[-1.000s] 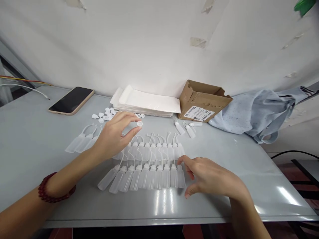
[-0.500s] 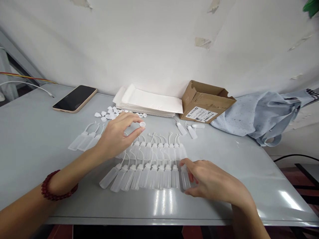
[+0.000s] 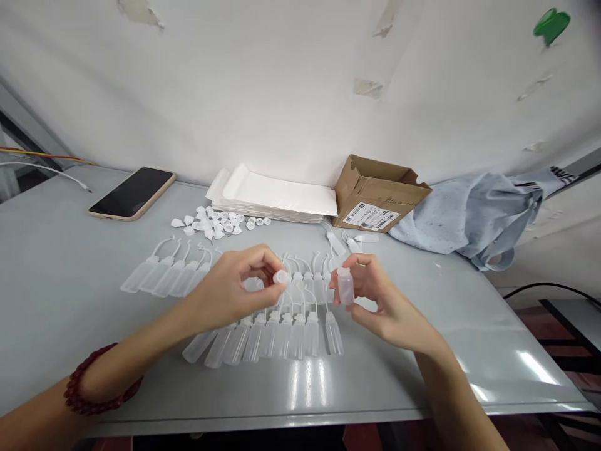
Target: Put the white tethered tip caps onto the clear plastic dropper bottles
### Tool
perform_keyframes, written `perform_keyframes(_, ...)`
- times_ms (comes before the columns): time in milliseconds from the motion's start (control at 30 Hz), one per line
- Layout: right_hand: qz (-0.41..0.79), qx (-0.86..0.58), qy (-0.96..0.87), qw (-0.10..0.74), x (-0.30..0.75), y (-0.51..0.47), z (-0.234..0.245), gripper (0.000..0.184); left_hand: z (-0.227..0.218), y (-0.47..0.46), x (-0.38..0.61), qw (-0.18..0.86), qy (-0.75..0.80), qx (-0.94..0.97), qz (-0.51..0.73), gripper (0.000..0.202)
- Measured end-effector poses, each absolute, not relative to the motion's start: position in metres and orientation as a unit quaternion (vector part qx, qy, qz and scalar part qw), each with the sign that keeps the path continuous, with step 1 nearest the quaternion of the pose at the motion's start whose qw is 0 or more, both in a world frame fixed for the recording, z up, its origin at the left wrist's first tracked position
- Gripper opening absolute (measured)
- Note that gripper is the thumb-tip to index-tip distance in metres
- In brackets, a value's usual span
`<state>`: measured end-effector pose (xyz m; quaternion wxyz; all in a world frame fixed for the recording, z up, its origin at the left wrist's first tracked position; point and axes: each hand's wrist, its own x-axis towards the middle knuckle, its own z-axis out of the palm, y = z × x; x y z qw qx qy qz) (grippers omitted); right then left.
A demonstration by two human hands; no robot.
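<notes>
Between thumb and forefinger, my left hand pinches a small white cap, its hollow side partly showing. My right hand grips a small translucent plastic bottle, held upright above the table just right of the cap; the two are apart. Below both hands lie rows of similar bottles with thin curved tubes at their necks; one front-row bottle lies a little apart from the others. Part of the back row is hidden behind my hands. Several more bottles lie left of my left hand.
A heap of white caps sits at the back. Behind are a phone, a stack of white envelopes, an open cardboard box and light blue cloth. Several bottles lie before the box. The grey table meets the wall.
My right hand has lifted a bottle from the right end of the front row and moved up and left. My left hand has brought the cap down and right, closer to it.
</notes>
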<state>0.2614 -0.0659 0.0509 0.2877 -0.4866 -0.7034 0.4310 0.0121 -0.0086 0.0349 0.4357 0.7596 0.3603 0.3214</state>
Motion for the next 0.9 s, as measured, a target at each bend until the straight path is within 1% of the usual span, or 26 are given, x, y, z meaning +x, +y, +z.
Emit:
perform_keyframes(100,0.449,-0.492,-0.669,0.33,0.251,-0.062,0.038,0.037,0.037,-0.017,0.018,0.471,0.329,0.766,0.29,0.004)
perform_keyframes(233,0.483,-0.491,-0.635,0.35,0.243,-0.064,0.032,0.034,0.036,-0.021,0.022,0.489,0.336,0.759,0.269,0.005)
perform_keyframes(267,0.491,-0.49,-0.628,0.353,0.241,-0.065,0.032,0.029,0.035,-0.022,0.023,0.488,0.344,0.757,0.266,0.006)
perform_keyframes(367,0.496,-0.5,-0.611,0.362,0.234,-0.069,0.032,0.008,0.031,-0.02,0.024,0.476,0.371,0.755,0.257,0.01)
perform_keyframes(400,0.495,-0.5,-0.609,0.367,0.232,-0.07,0.031,0.007,0.03,-0.019,0.024,0.47,0.377,0.756,0.255,0.013)
perform_keyframes(467,0.503,-0.491,-0.607,0.37,0.229,-0.071,0.03,0.015,0.029,-0.018,0.025,0.459,0.377,0.762,0.257,0.016)
perform_keyframes(533,0.517,-0.479,-0.608,0.366,0.227,-0.072,0.029,0.019,0.028,-0.018,0.026,0.457,0.365,0.767,0.263,0.018)
perform_keyframes(733,0.544,-0.452,-0.618,0.344,0.226,-0.071,0.031,0.026,0.031,-0.021,0.026,0.493,0.336,0.753,0.277,0.017)
perform_keyframes(800,0.55,-0.447,-0.622,0.332,0.226,-0.071,0.031,0.025,0.033,-0.022,0.026,0.497,0.334,0.75,0.281,0.016)
perform_keyframes(900,0.547,-0.447,-0.628,0.326,0.225,-0.071,0.029,0.019,0.035,-0.022,0.024,0.508,0.318,0.749,0.283,0.016)
